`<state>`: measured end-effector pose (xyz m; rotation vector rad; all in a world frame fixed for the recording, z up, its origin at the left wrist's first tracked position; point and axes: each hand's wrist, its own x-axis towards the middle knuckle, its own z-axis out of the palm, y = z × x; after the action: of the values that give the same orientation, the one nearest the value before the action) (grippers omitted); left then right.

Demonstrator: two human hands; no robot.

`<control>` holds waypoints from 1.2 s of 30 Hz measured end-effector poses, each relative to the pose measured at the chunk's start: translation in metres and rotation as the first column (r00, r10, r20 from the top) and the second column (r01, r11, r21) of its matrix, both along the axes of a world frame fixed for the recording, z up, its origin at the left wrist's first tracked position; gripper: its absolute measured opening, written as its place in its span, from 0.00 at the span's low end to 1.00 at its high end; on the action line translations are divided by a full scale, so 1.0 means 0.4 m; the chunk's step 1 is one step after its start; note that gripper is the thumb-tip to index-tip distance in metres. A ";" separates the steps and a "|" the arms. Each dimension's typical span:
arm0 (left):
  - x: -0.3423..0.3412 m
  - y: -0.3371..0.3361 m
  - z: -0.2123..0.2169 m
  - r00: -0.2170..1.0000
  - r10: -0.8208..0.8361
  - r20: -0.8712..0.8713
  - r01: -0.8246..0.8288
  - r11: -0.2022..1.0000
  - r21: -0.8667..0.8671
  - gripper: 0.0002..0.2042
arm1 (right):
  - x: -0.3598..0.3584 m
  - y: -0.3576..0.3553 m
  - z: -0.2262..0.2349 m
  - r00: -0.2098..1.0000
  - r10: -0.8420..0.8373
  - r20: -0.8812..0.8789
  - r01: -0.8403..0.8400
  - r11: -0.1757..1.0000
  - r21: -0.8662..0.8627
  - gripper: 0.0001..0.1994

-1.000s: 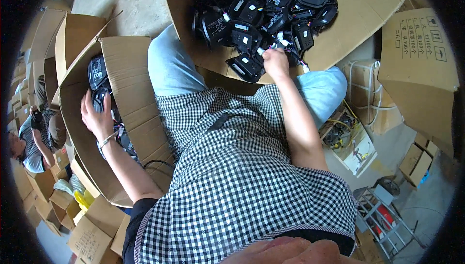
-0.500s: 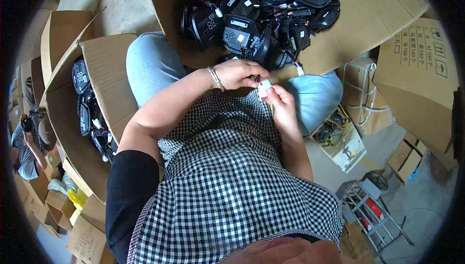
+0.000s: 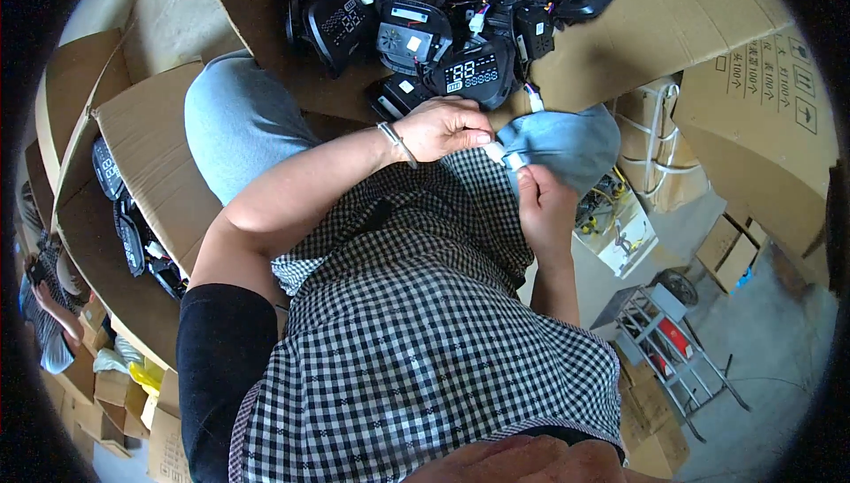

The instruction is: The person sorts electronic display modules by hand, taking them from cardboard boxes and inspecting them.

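My left hand (image 3: 443,131), with a bracelet at its wrist, pinches a white plastic connector (image 3: 493,151) between thumb and fingers. Just to the right, the thumb and fingers of my right hand (image 3: 546,204) close on a second white connector piece (image 3: 514,162). The two pieces are very near each other; I cannot tell whether they touch. Both hands are above my lap, by my right knee. Beyond them is a pile of black digital display units (image 3: 469,76) with coloured wires and white plugs. One white plug (image 3: 535,100) hangs close to my knee.
The pile lies in an open cardboard box (image 3: 637,40). Another carton (image 3: 159,138) with more display units stands at my left. On the right are a white box of wires (image 3: 620,239), a large carton (image 3: 753,129) and a metal cart (image 3: 668,341). Another person (image 3: 53,306) is at far left.
My hands were together around the white connector; now they are further apart, the right one lower and to the right. The whole view has shifted, and a display unit's lit-looking face shows nearer my left hand.
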<state>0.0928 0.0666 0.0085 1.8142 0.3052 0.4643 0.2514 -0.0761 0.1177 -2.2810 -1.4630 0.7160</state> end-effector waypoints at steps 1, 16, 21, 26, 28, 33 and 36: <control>0.000 -0.003 0.004 0.999 -0.010 -0.044 0.009 1.000 -0.020 0.12 | -0.006 -0.003 -0.005 0.999 0.008 -0.034 -0.007 1.000 0.021 0.10; -0.005 -0.023 -0.023 0.981 -0.120 -0.155 0.100 0.986 -0.131 0.13 | 0.008 0.014 -0.084 0.971 0.024 -0.238 -0.046 0.995 -0.087 0.11; -0.014 -0.032 -0.051 0.964 -0.118 -0.238 0.115 0.993 -0.028 0.14 | 0.020 0.037 -0.088 0.979 0.084 -0.184 -0.125 0.967 -0.224 0.11; -0.050 0.072 0.121 0.958 0.116 -0.264 0.014 0.895 0.445 0.16 | 0.095 0.093 -0.080 0.880 0.035 0.473 -0.002 0.998 -0.070 0.10; -0.093 0.136 0.155 0.960 0.277 0.042 -0.273 0.890 0.364 0.04 | 0.115 0.145 -0.111 0.800 0.138 0.584 -0.146 0.989 -0.034 0.10; -0.126 0.182 0.224 0.729 0.665 0.162 -0.678 0.671 0.300 0.05 | 0.137 0.208 -0.234 0.633 0.434 0.641 -0.331 0.900 -0.283 0.09; -0.108 0.158 0.233 0.735 0.678 0.011 -0.674 0.732 -0.101 0.06 | 0.103 0.241 -0.205 0.687 0.476 0.550 -0.236 0.861 -0.450 0.08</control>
<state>0.0495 0.1299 0.1015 1.5537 0.9616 0.9858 0.2927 0.0201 0.0359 -2.6974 -2.3270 0.2742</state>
